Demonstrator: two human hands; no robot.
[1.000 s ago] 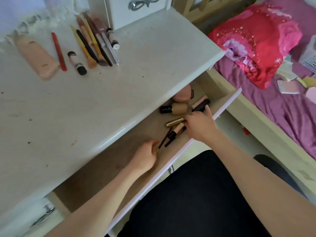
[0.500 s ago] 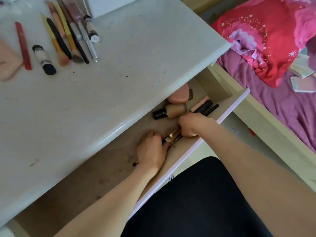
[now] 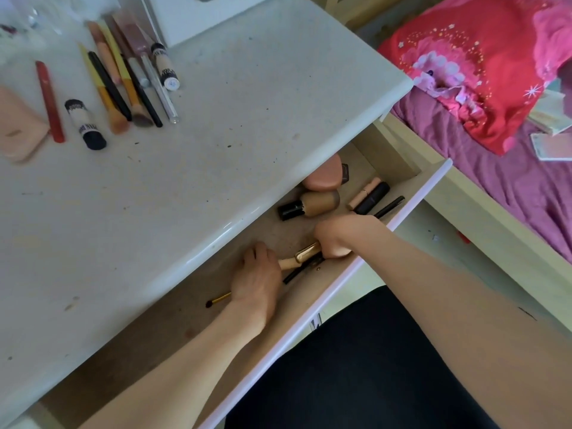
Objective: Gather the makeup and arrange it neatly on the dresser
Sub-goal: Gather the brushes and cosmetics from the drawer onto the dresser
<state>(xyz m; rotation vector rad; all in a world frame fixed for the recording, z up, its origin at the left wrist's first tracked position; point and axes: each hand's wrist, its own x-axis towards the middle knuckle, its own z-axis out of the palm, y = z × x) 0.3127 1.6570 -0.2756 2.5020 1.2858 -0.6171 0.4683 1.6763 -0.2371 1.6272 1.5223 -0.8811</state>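
Note:
Both hands are inside the open drawer (image 3: 411, 193) under the dresser top (image 3: 235, 113). My left hand (image 3: 257, 283) grips a bundle of thin brushes; a small gold-handled brush tip (image 3: 218, 299) sticks out to its left. My right hand (image 3: 335, 238) curls round the other end of the bundle, where a gold tube (image 3: 306, 252) and black sticks (image 3: 298, 272) show between the hands. Further back in the drawer lie a tan foundation bottle (image 3: 312, 205), a pink sponge (image 3: 322, 178), a peach tube (image 3: 363, 193) and black tubes (image 3: 373, 198).
On the dresser top at back left lie several brushes and pencils (image 3: 123, 85), a red stick (image 3: 49, 100), two small concealer tubes (image 3: 86, 125) and a peach tube (image 3: 17, 125). A bed with a red pillow (image 3: 470, 66) stands to the right. My black-clad lap (image 3: 356, 373) is below the drawer.
My left hand slid right along the drawer and closed on the brushes. My right hand drew back from the tubes and curled round the bundle's other end.

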